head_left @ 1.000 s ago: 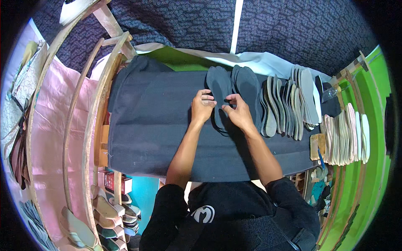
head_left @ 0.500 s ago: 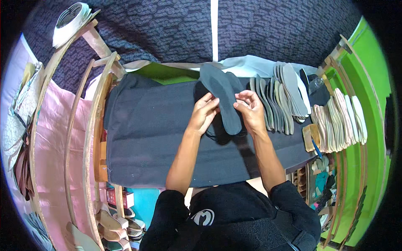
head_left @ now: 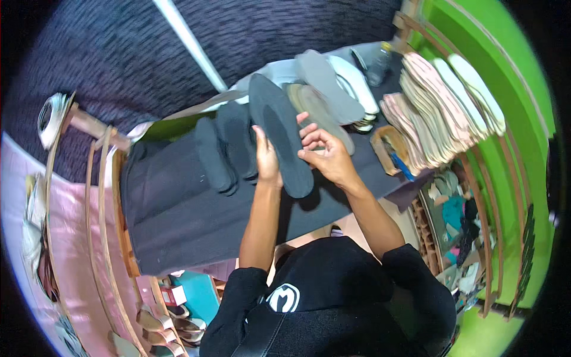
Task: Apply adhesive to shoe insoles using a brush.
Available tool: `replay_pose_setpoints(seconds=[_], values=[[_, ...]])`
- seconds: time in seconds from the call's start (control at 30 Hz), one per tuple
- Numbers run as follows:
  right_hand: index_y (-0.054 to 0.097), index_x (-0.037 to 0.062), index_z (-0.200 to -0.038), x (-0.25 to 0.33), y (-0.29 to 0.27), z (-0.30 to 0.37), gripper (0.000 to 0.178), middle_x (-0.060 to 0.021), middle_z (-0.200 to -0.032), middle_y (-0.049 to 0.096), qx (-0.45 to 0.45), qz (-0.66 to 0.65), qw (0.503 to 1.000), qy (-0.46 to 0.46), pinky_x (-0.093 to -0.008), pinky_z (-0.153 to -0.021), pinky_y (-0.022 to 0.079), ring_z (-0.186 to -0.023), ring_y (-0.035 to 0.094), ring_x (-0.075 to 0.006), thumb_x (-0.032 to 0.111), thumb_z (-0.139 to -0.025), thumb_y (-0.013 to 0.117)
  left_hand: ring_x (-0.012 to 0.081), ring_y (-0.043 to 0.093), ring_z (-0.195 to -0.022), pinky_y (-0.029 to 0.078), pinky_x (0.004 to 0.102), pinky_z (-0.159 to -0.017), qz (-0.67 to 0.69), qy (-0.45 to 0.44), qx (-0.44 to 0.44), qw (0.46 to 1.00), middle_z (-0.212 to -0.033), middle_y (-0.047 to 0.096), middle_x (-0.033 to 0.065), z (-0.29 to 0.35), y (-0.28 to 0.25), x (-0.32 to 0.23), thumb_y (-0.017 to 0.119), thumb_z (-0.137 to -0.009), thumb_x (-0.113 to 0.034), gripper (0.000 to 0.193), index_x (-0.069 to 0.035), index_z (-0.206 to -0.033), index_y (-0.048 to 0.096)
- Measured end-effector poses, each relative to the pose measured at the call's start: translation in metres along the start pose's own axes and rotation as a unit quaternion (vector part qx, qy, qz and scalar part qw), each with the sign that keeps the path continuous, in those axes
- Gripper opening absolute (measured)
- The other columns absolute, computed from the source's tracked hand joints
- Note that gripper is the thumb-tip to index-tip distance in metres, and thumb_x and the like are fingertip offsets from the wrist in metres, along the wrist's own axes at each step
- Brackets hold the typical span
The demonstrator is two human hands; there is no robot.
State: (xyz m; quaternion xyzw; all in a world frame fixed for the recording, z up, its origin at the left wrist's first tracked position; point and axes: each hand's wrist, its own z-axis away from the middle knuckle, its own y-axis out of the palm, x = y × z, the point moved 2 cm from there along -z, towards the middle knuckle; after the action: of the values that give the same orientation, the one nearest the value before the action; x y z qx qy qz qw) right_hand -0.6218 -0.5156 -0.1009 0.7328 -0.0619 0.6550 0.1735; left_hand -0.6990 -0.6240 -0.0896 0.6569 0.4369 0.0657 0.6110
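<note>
A dark grey insole point(head_left: 284, 140) is tilted up over the table, its broad end pointing away from me. My left hand point(head_left: 267, 159) grips its left edge, thumb along the front. My right hand point(head_left: 327, 152) is at the right edge with fingers loosely spread. Its thumb tip meets or nearly meets the insole; contact is hard to tell. Left of my left hand, two dark piles of insoles, a nearer-left pile point(head_left: 213, 157) and one beside it point(head_left: 237, 137), lie on the dark cloth. Behind my right hand are olive-grey insoles point(head_left: 324, 113) and lighter grey insoles point(head_left: 330, 86).
White insoles point(head_left: 355, 83) lie at the back, near a clear bottle point(head_left: 379, 68). Rows of pinkish insoles point(head_left: 437, 110) stand at the right, beside a wooden holder point(head_left: 386, 143) with a blue tool point(head_left: 402, 167). A wooden rack point(head_left: 110, 220) borders the table's left side.
My view has turned to the right and tilted. The insole stays in my left hand, while my right hand's fingers have loosened and spread. Dark piles previously behind my hands now show at left.
</note>
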Motion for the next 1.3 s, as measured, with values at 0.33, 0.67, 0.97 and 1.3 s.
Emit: replay_pose_setpoints(seconds=[0.33,0.67,0.97,1.3], values=[[0.063,-0.0004,-0.095,0.096,-0.166,0.086,0.020,-0.0077,-0.083,0.061,-0.070,0.393,0.913,-0.091,-0.0307,-0.061,0.047,-0.066,0.058,-0.0181,0.005,-0.078,0.072,0.0395,0.061,-0.111,0.053,0.0433,-0.092,-0.120,0.028,-0.089,0.988,-0.143,0.042,0.0281,-0.015,0.005,0.074,0.017,-0.097,-0.068,0.086,0.001,-0.147,0.030],[0.064,0.0059,-0.113,0.043,-0.215,0.120,0.044,-0.0127,-0.124,0.055,0.057,0.500,0.856,-0.113,-0.0411,-0.093,0.048,-0.110,0.057,-0.0346,-0.001,-0.071,0.073,0.0439,0.059,-0.112,0.056,0.0445,-0.089,-0.127,0.029,-0.113,0.985,-0.145,0.041,0.0270,0.003,-0.017,0.097,0.022,-0.098,-0.065,0.083,0.001,-0.149,0.024],[0.066,-0.0011,-0.105,0.030,-0.222,0.090,0.032,-0.0145,-0.106,0.064,-0.036,0.435,0.876,-0.205,-0.0334,-0.078,0.052,-0.093,0.066,-0.0294,-0.008,-0.073,0.068,0.0389,0.064,-0.106,0.059,0.0390,-0.083,-0.162,-0.033,-0.144,0.976,-0.140,0.048,0.0241,0.020,0.007,0.106,0.013,-0.097,-0.068,0.088,0.002,-0.147,0.030],[0.065,-0.0016,-0.103,0.048,-0.206,0.064,0.020,-0.0133,-0.099,0.065,-0.127,0.378,0.896,-0.198,-0.0284,-0.072,0.050,-0.084,0.065,-0.0235,-0.002,-0.084,0.067,0.0377,0.063,-0.110,0.056,0.0396,-0.089,-0.201,-0.033,-0.129,0.971,-0.139,0.050,0.0238,0.015,0.024,0.080,0.012,-0.098,-0.065,0.085,0.002,-0.146,0.033]])
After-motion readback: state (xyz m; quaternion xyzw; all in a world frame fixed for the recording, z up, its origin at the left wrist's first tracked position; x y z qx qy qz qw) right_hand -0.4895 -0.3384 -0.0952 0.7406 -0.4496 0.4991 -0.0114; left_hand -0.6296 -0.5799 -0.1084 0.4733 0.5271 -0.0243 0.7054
